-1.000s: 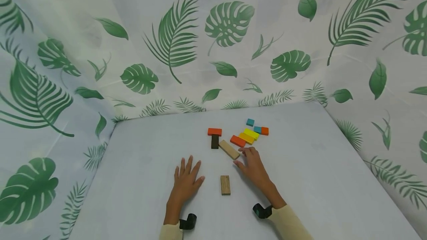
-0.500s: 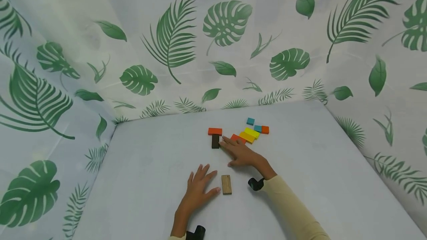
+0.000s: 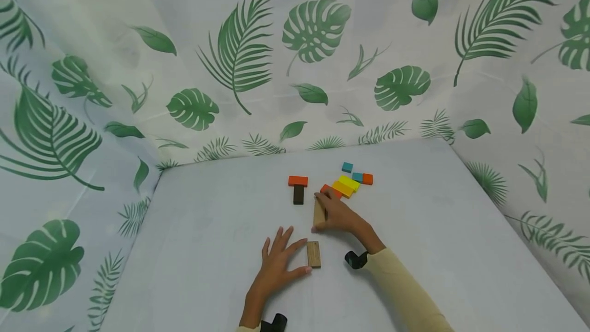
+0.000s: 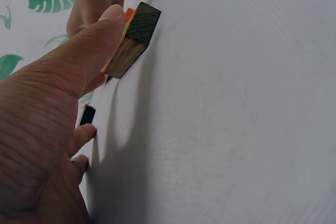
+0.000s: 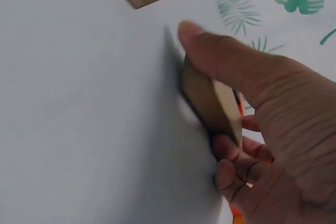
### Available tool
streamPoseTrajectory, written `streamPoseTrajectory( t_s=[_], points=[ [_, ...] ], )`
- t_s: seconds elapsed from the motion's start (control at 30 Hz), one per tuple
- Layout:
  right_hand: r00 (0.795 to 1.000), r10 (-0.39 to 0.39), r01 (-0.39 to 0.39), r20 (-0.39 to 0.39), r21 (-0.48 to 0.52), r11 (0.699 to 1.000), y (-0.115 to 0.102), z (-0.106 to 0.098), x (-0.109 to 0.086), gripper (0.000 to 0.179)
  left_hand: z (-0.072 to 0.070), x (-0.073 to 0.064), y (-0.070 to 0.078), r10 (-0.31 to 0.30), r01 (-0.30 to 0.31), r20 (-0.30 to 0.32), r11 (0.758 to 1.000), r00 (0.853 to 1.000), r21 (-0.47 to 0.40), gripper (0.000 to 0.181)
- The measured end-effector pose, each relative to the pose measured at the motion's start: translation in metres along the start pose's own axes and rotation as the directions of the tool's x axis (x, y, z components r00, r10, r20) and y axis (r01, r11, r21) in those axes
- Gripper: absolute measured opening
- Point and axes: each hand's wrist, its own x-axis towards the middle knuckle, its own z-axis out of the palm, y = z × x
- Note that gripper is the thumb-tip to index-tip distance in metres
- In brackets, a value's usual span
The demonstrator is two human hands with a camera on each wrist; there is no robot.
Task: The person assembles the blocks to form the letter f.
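My right hand [image 3: 342,214] holds a light wooden block [image 3: 318,214] lengthwise, thumb at the near end and fingertips at the far end. In the right wrist view this block [image 5: 207,98] shows between the thumb and curled fingers, close over the table. My left hand [image 3: 273,265] is spread beside a browner wooden block [image 3: 314,254], its index fingertip and thumb tip right at that block's left corners. In the left wrist view the thumb [image 4: 100,40] overlaps the side of the brown block [image 4: 131,40].
Beyond the hands, a red block [image 3: 298,181] and a dark block [image 3: 298,194] form a T. Yellow blocks [image 3: 346,185], a partly hidden orange-red block [image 3: 330,190], blue blocks [image 3: 348,167] and a small orange block [image 3: 367,179] lie right of it. Leaf-printed cloth [image 3: 239,132] borders the white table [image 3: 193,250].
My right hand has reached over the light block, gripped it, turned it and drawn it away from the dark block. My left hand has moved right, up to the brown block.
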Motion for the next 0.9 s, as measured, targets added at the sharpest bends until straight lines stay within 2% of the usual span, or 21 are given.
streamPoseTrajectory(
  t_s=[0.2, 0.33, 0.53, 0.67, 0.9],
  points=[
    [1.000, 0.005, -0.005, 0.012, 0.051, 0.999, 0.006, 0.001, -0.009, 0.101, 0.004, 0.001, 0.001, 0.009, -0.008, -0.037, 0.999, 0.999, 0.037, 0.068],
    [0.999, -0.029, 0.028, 0.022, 0.051, 0.998, 0.010, -0.001, -0.014, 0.100, 0.006, 0.001, 0.002, 0.009, -0.005, -0.059, 0.998, 0.998, 0.065, 0.067],
    [0.995, -0.091, 0.093, -0.037, 0.054, 0.994, 0.011, 0.001, -0.016, 0.096, 0.007, 0.002, 0.004, -0.003, 0.009, -0.078, 0.997, 0.997, 0.075, 0.067],
    [0.992, -0.115, 0.119, -0.051, 0.072, 0.990, 0.010, 0.004, -0.016, 0.093, 0.008, 0.002, 0.004, 0.012, -0.005, -0.098, 0.997, 0.995, 0.081, 0.066],
    [0.992, -0.125, 0.126, -0.011, 0.103, 0.987, 0.011, 0.006, -0.015, 0.088, 0.008, 0.001, 0.005, 0.019, -0.009, -0.116, 0.996, 0.993, 0.091, 0.064]
  ],
)
